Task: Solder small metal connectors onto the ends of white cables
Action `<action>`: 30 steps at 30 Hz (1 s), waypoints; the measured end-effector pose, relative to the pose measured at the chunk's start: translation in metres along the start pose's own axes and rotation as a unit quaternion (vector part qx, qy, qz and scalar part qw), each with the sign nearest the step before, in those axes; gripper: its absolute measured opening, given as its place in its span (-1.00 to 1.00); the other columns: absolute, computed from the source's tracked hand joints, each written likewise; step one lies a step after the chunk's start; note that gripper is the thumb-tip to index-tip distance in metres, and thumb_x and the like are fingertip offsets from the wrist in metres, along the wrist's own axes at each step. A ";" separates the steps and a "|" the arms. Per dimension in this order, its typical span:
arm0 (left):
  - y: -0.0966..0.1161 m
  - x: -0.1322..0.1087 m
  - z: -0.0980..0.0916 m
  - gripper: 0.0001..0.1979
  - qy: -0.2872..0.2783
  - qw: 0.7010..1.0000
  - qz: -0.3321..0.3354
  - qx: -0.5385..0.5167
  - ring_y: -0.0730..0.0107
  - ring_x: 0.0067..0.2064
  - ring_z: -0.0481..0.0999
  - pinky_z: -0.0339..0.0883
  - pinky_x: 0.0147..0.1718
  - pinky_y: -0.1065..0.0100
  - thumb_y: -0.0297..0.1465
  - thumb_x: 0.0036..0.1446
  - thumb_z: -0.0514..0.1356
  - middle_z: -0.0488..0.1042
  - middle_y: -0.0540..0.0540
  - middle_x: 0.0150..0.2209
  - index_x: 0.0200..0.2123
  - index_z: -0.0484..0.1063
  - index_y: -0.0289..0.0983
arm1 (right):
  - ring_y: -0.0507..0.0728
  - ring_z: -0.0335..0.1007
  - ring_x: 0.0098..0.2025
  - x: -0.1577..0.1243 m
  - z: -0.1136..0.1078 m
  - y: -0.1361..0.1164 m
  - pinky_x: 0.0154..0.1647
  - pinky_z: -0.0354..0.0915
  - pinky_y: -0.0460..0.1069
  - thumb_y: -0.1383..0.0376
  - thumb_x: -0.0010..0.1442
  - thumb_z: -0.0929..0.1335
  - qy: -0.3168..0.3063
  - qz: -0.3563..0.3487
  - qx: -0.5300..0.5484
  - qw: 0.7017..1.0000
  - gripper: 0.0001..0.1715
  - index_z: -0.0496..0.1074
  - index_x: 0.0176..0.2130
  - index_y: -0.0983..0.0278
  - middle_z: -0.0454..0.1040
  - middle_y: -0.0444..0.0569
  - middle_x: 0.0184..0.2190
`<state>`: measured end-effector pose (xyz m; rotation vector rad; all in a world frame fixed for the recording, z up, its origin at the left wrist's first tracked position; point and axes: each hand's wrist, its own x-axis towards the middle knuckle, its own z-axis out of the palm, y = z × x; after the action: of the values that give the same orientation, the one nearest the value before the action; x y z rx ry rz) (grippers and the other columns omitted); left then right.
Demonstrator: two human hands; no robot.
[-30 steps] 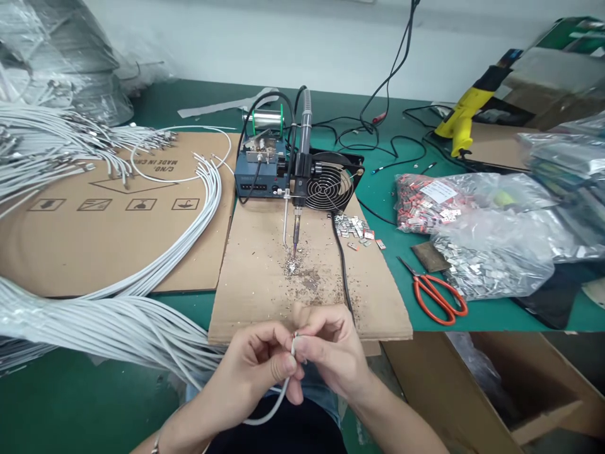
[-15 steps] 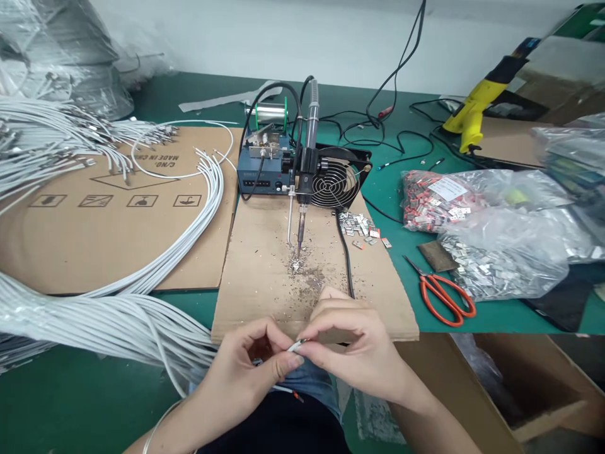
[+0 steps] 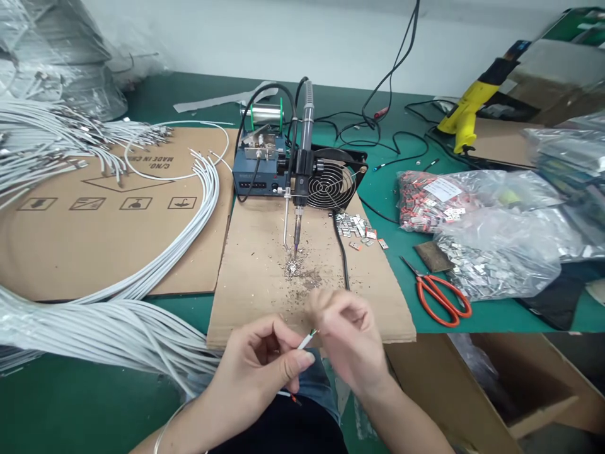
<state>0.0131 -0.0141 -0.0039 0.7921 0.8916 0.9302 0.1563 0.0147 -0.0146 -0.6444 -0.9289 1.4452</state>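
Note:
Between thumb and forefinger my left hand [image 3: 262,369] pinches a white cable [image 3: 305,341] near its stripped end. Thin coloured wires, a green one among them, stick out toward my right hand [image 3: 352,340]. That hand is just beside the wire tips and smeared by motion, so whether its fingers grip anything is unclear. Below my left hand another white cable end [image 3: 285,394] with an orange-red and dark tip pokes out. Ahead of both hands, a soldering iron [image 3: 301,170] is held in a stand, tip down over solder bits on a cardboard sheet [image 3: 250,277].
Bundled white cables [image 3: 108,328] lie at left. Behind stand a blue soldering unit [image 3: 255,173], a solder spool [image 3: 266,115] and a fan [image 3: 331,183]. Loose metal connectors [image 3: 352,225], orange-handled scissors [image 3: 442,299], bags of connectors [image 3: 501,258] and a yellow heat gun [image 3: 466,116] are right.
My right hand has moved off the cable end, slightly right, baring the coloured wires. My left hand keeps its pinch, with the cable end now tilted upward.

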 end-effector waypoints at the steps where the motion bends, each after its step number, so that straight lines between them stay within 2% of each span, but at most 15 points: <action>1: 0.000 0.000 0.000 -0.77 0.003 1.000 -0.001 -0.002 0.61 -0.67 0.34 0.25 -0.67 0.58 -0.38 -0.09 0.34 0.34 0.09 -0.64 -0.58 0.33 -0.31 | 0.01 0.10 -0.56 0.002 -0.003 -0.003 -0.50 0.07 -0.04 0.28 0.05 0.41 0.014 -0.011 -0.010 1.000 -0.81 0.39 -0.56 0.22 0.22 -0.20 -0.66; 2: 0.000 -0.001 -0.001 -0.76 0.006 1.000 -0.003 -0.003 0.61 -0.68 0.34 0.25 -0.68 0.58 -0.38 -0.09 0.34 0.34 0.10 -0.65 -0.58 0.33 -0.31 | 0.01 0.11 -0.54 0.004 -0.006 -0.006 -0.49 0.07 -0.04 0.29 0.04 0.42 0.012 -0.014 -0.041 0.999 -0.84 0.40 -0.54 0.22 0.24 -0.19 -0.64; 4: -0.001 -0.002 -0.003 -0.75 0.014 1.000 -0.007 0.000 0.61 -0.69 0.33 0.24 -0.70 0.57 -0.35 -0.10 0.35 0.33 0.10 -0.64 -0.59 0.33 -0.31 | 0.03 0.16 -0.50 0.007 -0.010 -0.014 -0.46 0.09 -0.04 0.33 -0.03 0.45 -0.047 0.011 -0.150 0.987 -0.92 0.46 -0.45 0.23 0.32 -0.16 -0.59; 7: -0.002 -0.002 -0.004 -0.77 0.020 0.999 -0.008 0.034 0.60 -0.67 0.33 0.24 -0.67 0.55 -0.34 -0.09 0.33 0.34 0.09 -0.64 -0.58 0.35 -0.31 | 0.05 0.24 -0.46 0.007 -0.010 -0.023 -0.42 0.14 -0.02 0.37 -0.09 0.47 -0.148 0.064 -0.276 0.947 -0.83 0.49 -0.38 0.26 0.40 -0.12 -0.55; 10: 0.000 -0.002 -0.005 -0.81 0.026 0.995 0.008 0.091 0.57 -0.63 0.33 0.22 -0.64 0.55 -0.37 -0.05 0.31 0.33 0.09 -0.64 -0.57 0.37 -0.30 | 0.03 0.25 -0.49 0.008 -0.007 -0.029 -0.42 0.16 -0.03 0.40 -0.04 0.42 -0.162 0.062 -0.304 0.937 -0.95 0.45 -0.48 0.28 0.39 -0.14 -0.59; 14: 0.002 -0.001 -0.006 -0.81 0.026 0.991 0.003 0.129 0.57 -0.62 0.31 0.18 -0.64 0.55 -0.39 -0.04 0.29 0.32 0.08 -0.66 -0.59 0.36 -0.30 | 0.00 0.19 -0.55 0.007 -0.006 -0.027 -0.52 0.10 -0.06 0.41 -0.05 0.41 -0.178 0.062 -0.304 0.934 -0.88 0.40 -0.56 0.29 0.33 -0.17 -0.64; 17: 0.003 0.000 -0.003 -0.77 0.034 0.996 -0.021 0.081 0.59 -0.66 0.31 0.20 -0.67 0.55 -0.38 -0.10 0.33 0.32 0.10 -0.64 -0.61 0.33 -0.30 | 0.00 0.16 -0.58 0.004 -0.001 -0.015 -0.56 0.07 -0.06 0.39 -0.03 0.42 -0.145 0.037 -0.242 0.959 -0.84 0.40 -0.59 0.27 0.31 -0.17 -0.66; 21: 0.008 -0.004 0.003 -0.78 0.087 0.995 -0.018 0.042 0.61 -0.68 0.32 0.21 -0.66 0.56 -0.46 -0.15 0.34 0.32 0.11 -0.65 -0.64 0.33 -0.31 | 0.01 0.17 -0.59 0.003 -0.002 -0.003 -0.56 0.11 -0.06 0.28 0.03 0.41 -0.029 -0.028 -0.107 0.993 -0.79 0.38 -0.58 0.23 0.27 -0.19 -0.69; 23: 0.009 -0.007 0.003 -0.81 0.116 0.992 -0.007 0.051 0.62 -0.68 0.33 0.20 -0.65 0.56 -0.51 -0.17 0.34 0.33 0.11 -0.66 -0.65 0.36 -0.32 | 0.02 0.14 -0.60 0.004 -0.018 -0.013 -0.54 0.13 -0.05 0.19 0.07 0.38 0.030 -0.067 -0.114 0.991 -0.74 0.34 -0.57 0.21 0.23 -0.21 -0.70; 24: 0.009 -0.007 0.001 -0.84 0.131 0.990 0.002 0.056 0.61 -0.68 0.33 0.21 -0.65 0.56 -0.52 -0.17 0.33 0.34 0.11 -0.67 -0.64 0.39 -0.31 | 0.03 0.15 -0.59 0.003 -0.031 -0.022 -0.53 0.13 -0.04 0.18 0.08 0.37 0.061 -0.091 -0.179 0.978 -0.76 0.35 -0.55 0.20 0.24 -0.20 -0.68; 25: 0.009 -0.008 -0.002 -0.87 0.147 0.987 0.013 0.062 0.59 -0.68 0.33 0.21 -0.66 0.55 -0.53 -0.16 0.32 0.35 0.10 -0.67 -0.62 0.43 -0.30 | 0.06 0.20 -0.54 0.002 -0.045 -0.034 -0.49 0.15 -0.03 0.21 0.08 0.37 0.074 -0.087 -0.303 0.946 -0.82 0.38 -0.50 0.21 0.31 -0.15 -0.63; 26: 0.009 -0.008 -0.005 -0.91 0.161 0.984 0.027 0.068 0.58 -0.68 0.33 0.20 -0.68 0.54 -0.53 -0.15 0.31 0.37 0.09 -0.66 -0.60 0.46 -0.29 | 0.08 0.23 -0.49 0.000 -0.061 -0.046 -0.44 0.15 -0.01 0.24 0.09 0.36 0.095 -0.075 -0.444 0.888 -0.89 0.42 -0.44 0.22 0.38 -0.09 -0.54; 28: 0.008 -0.007 -0.009 -0.93 0.178 0.979 0.058 0.077 0.56 -0.67 0.33 0.17 -0.73 0.54 -0.53 -0.13 0.28 0.40 0.06 -0.63 -0.56 0.51 -0.27 | 0.13 0.25 -0.46 -0.006 -0.093 -0.071 -0.41 0.14 0.02 0.21 0.08 0.36 0.165 -0.072 -0.689 0.702 -0.85 0.45 -0.34 0.24 0.42 -0.01 -0.47; 29: 0.008 -0.006 -0.010 -0.93 0.181 0.978 0.069 0.082 0.57 -0.67 0.32 0.15 -0.74 0.55 -0.53 -0.11 0.27 0.40 0.06 -0.62 -0.56 0.52 -0.26 | 0.17 0.29 -0.44 -0.008 -0.108 -0.082 -0.43 0.13 0.03 0.18 0.08 0.36 0.160 -0.036 -0.765 0.622 -0.79 0.45 -0.31 0.26 0.43 0.04 -0.44; 30: 0.008 -0.005 -0.010 -0.92 0.181 0.977 0.074 0.085 0.58 -0.68 0.31 0.14 -0.74 0.55 -0.53 -0.09 0.26 0.39 0.06 -0.63 -0.55 0.52 -0.26 | 0.21 0.32 -0.43 -0.010 -0.122 -0.090 -0.47 0.11 0.02 0.16 0.09 0.35 0.136 0.001 -0.814 0.565 -0.76 0.45 -0.30 0.28 0.43 0.08 -0.43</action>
<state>-0.0002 -0.0137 0.0004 0.8589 1.2556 1.1621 0.3077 0.0187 -0.0036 -2.0949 -1.8558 -0.0308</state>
